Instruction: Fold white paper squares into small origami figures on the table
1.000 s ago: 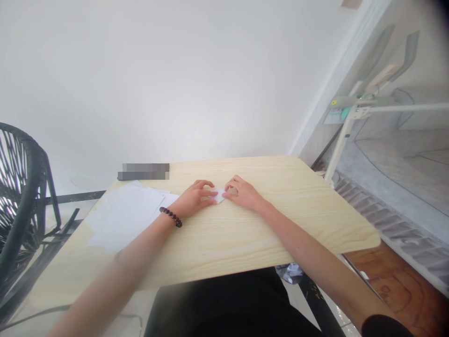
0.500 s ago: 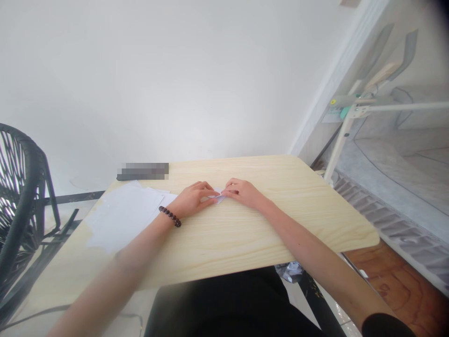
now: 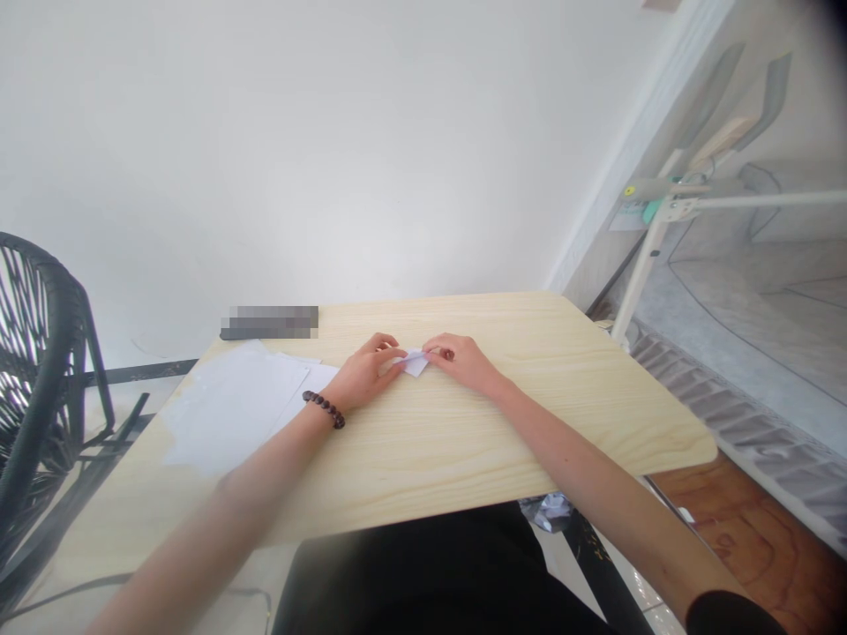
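A small folded piece of white paper is held between my two hands, just above or on the wooden table. My left hand pinches its left side between thumb and fingers, and a dark beaded bracelet circles that wrist. On the other side, my right hand grips the right edge of the paper with thumb and index finger. The fingertips cover both ends of the paper, so its full folded shape cannot be made out.
Several loose white sheets lie on the left of the light wooden table. A blurred-out dark object rests at the back left edge. A black woven chair stands left; a white metal frame is at right.
My hands have drawn slightly apart, and more of the folded paper shows between them. The sheets on the left have stayed put.
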`<state>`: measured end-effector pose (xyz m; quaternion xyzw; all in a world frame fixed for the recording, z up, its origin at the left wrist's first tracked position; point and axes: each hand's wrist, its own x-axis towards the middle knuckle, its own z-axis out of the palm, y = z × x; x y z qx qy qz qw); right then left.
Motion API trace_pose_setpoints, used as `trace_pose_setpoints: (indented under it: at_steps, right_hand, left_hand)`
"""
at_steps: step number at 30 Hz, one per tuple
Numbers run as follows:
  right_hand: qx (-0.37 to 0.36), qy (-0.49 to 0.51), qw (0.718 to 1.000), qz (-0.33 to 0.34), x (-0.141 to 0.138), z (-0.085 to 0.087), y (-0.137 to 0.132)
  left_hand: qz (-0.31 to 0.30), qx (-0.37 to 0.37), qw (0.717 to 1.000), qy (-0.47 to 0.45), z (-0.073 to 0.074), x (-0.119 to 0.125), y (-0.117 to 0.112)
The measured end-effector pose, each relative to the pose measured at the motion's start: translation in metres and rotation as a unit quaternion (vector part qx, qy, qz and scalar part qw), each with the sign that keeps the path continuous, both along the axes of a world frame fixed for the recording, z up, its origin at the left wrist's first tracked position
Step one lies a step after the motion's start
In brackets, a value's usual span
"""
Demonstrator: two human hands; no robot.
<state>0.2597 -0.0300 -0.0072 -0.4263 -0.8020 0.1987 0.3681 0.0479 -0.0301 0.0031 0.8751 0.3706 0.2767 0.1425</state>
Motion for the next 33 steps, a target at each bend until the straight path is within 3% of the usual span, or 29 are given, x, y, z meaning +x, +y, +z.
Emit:
trace_pose_setpoints:
  at_steps: [5,11,16,21,28,33]
  right_hand:
    - [-0.048,0.120,0.991,-0.020,-0.002,0.001,-0.002]
    - [-0.096,0.176,0.980,0.013,-0.006,0.000,-0.006]
    - [-0.137,0.204,0.969,0.038,-0.008,0.002,-0.007]
    - [-0.119,0.208,0.971,0.027,-0.010,0.007,-0.007]
    - [-0.086,0.183,0.979,0.012,-0.014,0.009,-0.010]
    - [-0.100,0.230,0.968,0.021,-0.019,0.005,-0.010]
  left_hand:
    - [0.040,-0.056,0.996,-0.064,0.001,0.002,0.000]
    - [-0.014,-0.162,0.973,-0.162,0.003,0.005,-0.001]
    - [-0.014,-0.229,0.944,-0.236,0.003,0.004,0.001]
    - [0.007,-0.285,0.914,-0.290,0.008,0.006,-0.002]
    - [0.035,-0.296,0.902,-0.313,0.010,0.012,-0.007]
    - [0.029,-0.332,0.865,-0.375,0.010,0.014,-0.008]
